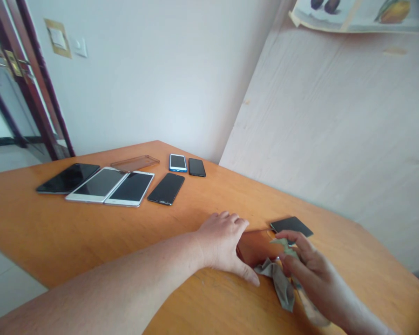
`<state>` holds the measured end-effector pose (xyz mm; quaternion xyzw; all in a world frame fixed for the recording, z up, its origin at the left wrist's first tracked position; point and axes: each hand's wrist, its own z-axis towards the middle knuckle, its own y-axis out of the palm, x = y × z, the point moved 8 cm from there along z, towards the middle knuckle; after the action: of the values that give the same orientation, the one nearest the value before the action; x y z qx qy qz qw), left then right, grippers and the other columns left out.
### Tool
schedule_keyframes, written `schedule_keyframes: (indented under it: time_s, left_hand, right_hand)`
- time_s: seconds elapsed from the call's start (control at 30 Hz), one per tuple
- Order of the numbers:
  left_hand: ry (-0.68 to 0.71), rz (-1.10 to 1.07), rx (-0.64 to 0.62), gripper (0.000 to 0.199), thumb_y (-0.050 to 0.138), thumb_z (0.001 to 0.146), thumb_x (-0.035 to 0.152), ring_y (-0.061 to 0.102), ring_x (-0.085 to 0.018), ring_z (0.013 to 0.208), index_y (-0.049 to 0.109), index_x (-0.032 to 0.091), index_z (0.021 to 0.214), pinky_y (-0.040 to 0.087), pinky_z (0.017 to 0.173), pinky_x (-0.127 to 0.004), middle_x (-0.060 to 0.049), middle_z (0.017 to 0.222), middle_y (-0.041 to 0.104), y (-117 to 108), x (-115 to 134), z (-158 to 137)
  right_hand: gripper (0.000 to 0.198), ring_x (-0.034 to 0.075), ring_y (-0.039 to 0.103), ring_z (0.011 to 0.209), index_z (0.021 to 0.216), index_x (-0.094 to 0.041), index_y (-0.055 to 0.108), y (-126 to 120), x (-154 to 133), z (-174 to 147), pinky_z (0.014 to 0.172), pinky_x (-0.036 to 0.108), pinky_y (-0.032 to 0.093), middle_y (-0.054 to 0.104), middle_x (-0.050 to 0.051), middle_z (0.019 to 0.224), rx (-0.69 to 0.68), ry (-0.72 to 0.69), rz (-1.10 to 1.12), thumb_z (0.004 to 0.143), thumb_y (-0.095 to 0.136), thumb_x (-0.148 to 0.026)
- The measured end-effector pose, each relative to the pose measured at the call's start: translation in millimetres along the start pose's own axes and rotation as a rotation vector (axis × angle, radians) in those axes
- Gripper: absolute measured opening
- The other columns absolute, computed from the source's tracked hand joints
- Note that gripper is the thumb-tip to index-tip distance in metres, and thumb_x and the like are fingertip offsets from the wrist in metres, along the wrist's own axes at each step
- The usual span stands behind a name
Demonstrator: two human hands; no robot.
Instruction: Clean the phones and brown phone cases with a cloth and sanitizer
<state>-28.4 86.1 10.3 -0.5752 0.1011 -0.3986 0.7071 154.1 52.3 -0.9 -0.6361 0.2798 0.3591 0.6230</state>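
My left hand (pixel 222 243) spans the left end of a brown see-through phone case (pixel 253 246) on the wooden table, its thumb at the near side and its fingers at the far side. My right hand (pixel 309 265) pinches a grey-green cloth (pixel 282 284) over the case's right end. Part of the cloth hangs toward the table. Below that hand shows a pale, shiny thing (pixel 312 309) that I cannot make out. Just behind my right hand lies a dark phone (pixel 291 226), partly covered by the fingers.
On the table (pixel 202 293), to the left, lie a black tablet (pixel 70 178), two white-framed devices (pixel 97 184) side by side and a cracked black phone (pixel 166 189). Behind them are another clear case (pixel 136 163), a blue-edged phone (pixel 178 162) and a black phone (pixel 197 167). Walls border the far edge.
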Motion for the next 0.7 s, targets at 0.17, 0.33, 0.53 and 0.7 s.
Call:
schedule_keyframes:
  time_s: [0.17, 0.33, 0.53, 0.7]
  left_hand:
    - [0.007, 0.0, -0.003, 0.102, 0.048, 0.054, 0.096, 0.058, -0.033, 0.101, 0.056, 0.018, 0.119, 0.044, 0.089, -0.044, -0.014, 0.111, 0.063, 0.2, 0.3, 0.1]
    - [0.013, 0.001, -0.009, 0.102, 0.052, 0.055, 0.094, 0.057, -0.035, 0.105, 0.055, 0.018, 0.122, 0.043, 0.09, -0.045, -0.014, 0.113, 0.063, -1.4, 1.1, 0.6]
    - [0.014, -0.001, -0.023, 0.101, 0.052, 0.055, 0.094, 0.058, -0.035, 0.105, 0.055, 0.018, 0.122, 0.044, 0.089, -0.045, -0.015, 0.113, 0.062, -1.5, 1.3, 0.9]
    - [0.024, 0.015, -0.005, 0.102, 0.05, 0.055, 0.095, 0.058, -0.035, 0.104, 0.056, 0.017, 0.121, 0.044, 0.09, -0.046, -0.015, 0.112, 0.063, -0.7, 1.2, 0.7]
  right_hand:
    - [0.028, 0.014, 0.045, 0.058, 0.117, -0.027, 0.047, -1.3, -3.8, -0.7, 0.054, 0.024, 0.038, 0.051, -0.006, 0.066, 0.015, -0.022, -0.04, 0.094, 0.047, -0.044]
    - [0.031, 0.012, 0.042, 0.056, 0.119, -0.027, 0.046, 0.6, -7.3, -0.2, 0.052, 0.023, 0.035, 0.051, -0.006, 0.066, 0.007, -0.032, 0.022, 0.092, 0.05, -0.042]
    - [0.028, 0.012, 0.04, 0.054, 0.115, -0.026, 0.047, 3.1, -3.3, -0.4, 0.05, 0.023, 0.035, 0.046, -0.007, 0.064, 0.002, -0.003, 0.023, 0.091, 0.051, -0.041]
    - [0.028, 0.012, 0.042, 0.055, 0.117, -0.026, 0.046, 0.8, -3.4, 0.1, 0.051, 0.023, 0.036, 0.047, -0.007, 0.064, 0.034, -0.011, 0.007, 0.092, 0.05, -0.039]
